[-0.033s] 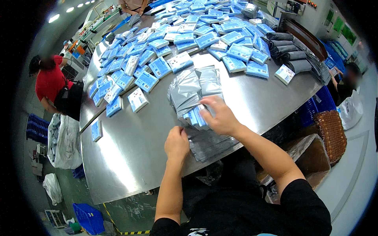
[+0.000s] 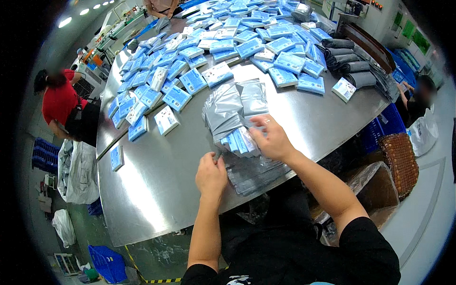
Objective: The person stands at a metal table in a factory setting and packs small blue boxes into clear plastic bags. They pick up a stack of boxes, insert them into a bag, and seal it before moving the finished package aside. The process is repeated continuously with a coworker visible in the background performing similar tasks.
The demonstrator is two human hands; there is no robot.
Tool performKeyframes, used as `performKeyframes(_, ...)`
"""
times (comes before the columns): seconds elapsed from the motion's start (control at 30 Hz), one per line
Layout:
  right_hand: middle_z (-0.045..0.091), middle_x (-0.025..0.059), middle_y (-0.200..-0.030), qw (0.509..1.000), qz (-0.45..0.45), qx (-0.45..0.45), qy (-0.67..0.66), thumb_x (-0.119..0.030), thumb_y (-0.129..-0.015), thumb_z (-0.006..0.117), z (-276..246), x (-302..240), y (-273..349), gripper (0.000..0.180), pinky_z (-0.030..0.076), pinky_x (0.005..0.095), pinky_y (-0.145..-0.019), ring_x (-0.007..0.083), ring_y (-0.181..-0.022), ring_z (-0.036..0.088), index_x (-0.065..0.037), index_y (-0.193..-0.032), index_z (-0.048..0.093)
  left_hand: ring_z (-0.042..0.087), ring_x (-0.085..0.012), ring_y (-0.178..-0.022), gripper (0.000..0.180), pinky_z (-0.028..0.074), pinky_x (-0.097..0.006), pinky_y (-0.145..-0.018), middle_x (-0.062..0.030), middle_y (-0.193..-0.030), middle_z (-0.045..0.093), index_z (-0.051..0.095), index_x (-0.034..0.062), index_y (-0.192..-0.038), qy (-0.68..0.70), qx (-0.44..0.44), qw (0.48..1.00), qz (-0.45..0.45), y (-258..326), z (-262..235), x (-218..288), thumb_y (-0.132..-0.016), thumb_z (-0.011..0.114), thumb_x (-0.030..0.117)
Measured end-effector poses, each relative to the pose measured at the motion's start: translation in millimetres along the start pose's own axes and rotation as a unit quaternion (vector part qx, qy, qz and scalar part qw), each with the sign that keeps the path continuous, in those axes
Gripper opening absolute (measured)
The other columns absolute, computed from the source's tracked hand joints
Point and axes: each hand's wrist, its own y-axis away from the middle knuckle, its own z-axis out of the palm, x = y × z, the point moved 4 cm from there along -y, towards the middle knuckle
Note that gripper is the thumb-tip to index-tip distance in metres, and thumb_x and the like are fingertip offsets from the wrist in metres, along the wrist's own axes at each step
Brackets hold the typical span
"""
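The grey bag (image 2: 223, 113) lies flat on the metal table (image 2: 156, 202), with a row of blue-and-white boxes (image 2: 240, 142) showing at its near end. The left hand (image 2: 212, 175) is just off the bag's near left corner, fingers bent and thumb close to them; whether it pinches the film there I cannot tell. The right hand (image 2: 270, 137) is at the bag's right side, half open, fingers curled loosely and thumb apart, close against the rightmost of the boxes; a firm grip cannot be made out. So the bag's near end, with the boxes, sits between the two hands, a little beyond the left one. On the near side of the bag is a stack of flat bags (image 2: 254, 176). Beyond the bag spreads a big heap of boxes (image 2: 228, 46), and to its far right lie dark rolls (image 2: 343, 62)
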Motion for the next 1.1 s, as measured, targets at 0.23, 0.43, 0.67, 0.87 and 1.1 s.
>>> performKeyframes(0.23, 0.068, 0.0190, -0.089, 0.954, 0.016, -0.139, 0.265, -0.024, -0.090, 0.056, 7.0, 25.8, 15.0, 0.025, 0.053, 0.0450, -0.074, 0.0382, -0.082, 0.066, -0.003, -0.093, 0.067, 0.066, -0.0346, -0.089, 0.019, 0.052, -0.041, -0.080, -0.0179, -0.097, 0.068, 0.067, 0.0029, -0.105, 0.183, -0.118, 0.962, 0.163, 24.4, 15.8, 63.1, -0.090, 0.059, 0.010)
performKeyframes(0.43, 0.066, 0.0196, -0.085, 0.929, -0.019, -0.246, 0.274, -0.022, -0.091, 0.053, 4.2, 30.6, 15.6, 0.022, 0.052, 0.0485, -0.077, 0.0393, -0.085, 0.064, -0.002, -0.089, 0.062, 0.062, -0.0404, -0.100, 0.027, 0.050, -0.043, -0.088, -0.0235, -0.107, 0.064, 0.062, -0.0016, -0.116, 0.224, -0.105, 0.947, 0.204, 10.3, 41.5, 65.0, -0.092, 0.048, 0.002)
performKeyframes(0.67, 0.067, 0.0216, -0.089, 0.935, 0.012, -0.239, 0.263, -0.018, -0.089, 0.051, -7.2, 39.3, 28.3, 0.021, 0.052, 0.0488, -0.080, 0.0396, -0.089, 0.065, -0.002, -0.089, 0.064, 0.053, -0.0493, -0.106, 0.032, 0.044, -0.051, -0.091, -0.0323, -0.116, 0.054, 0.043, -0.0055, -0.120, 0.102, -0.183, 0.963, 0.171, -42.1, 88.8, 68.3, -0.088, 0.043, 0.001)
performKeyframes(0.87, 0.069, 0.0216, -0.091, 0.920, 0.060, -0.252, 0.294, -0.020, -0.088, 0.050, -25.1, 42.9, 34.8, 0.024, 0.052, 0.0493, -0.081, 0.0401, -0.089, 0.066, -0.003, -0.093, 0.066, 0.061, -0.0409, -0.098, 0.031, 0.049, -0.046, -0.083, -0.0233, -0.108, 0.061, 0.054, -0.0001, -0.115, 0.134, -0.114, 0.954, 0.243, -15.3, 60.3, 61.0, -0.085, 0.056, 0.005)
performKeyframes(1.1, 0.064, 0.0160, -0.083, 0.932, -0.008, -0.037, 0.361, -0.021, -0.088, 0.057, -34.3, 12.3, 39.0, 0.018, 0.052, 0.0488, -0.073, 0.0365, -0.081, 0.064, -0.005, -0.086, 0.064, 0.065, -0.0313, -0.098, 0.031, 0.051, -0.042, -0.082, -0.0108, -0.105, 0.066, 0.064, 0.0084, -0.111, 0.018, -0.061, 0.997, 0.036, -28.9, 24.1, 18.4, -0.083, 0.064, 0.023)
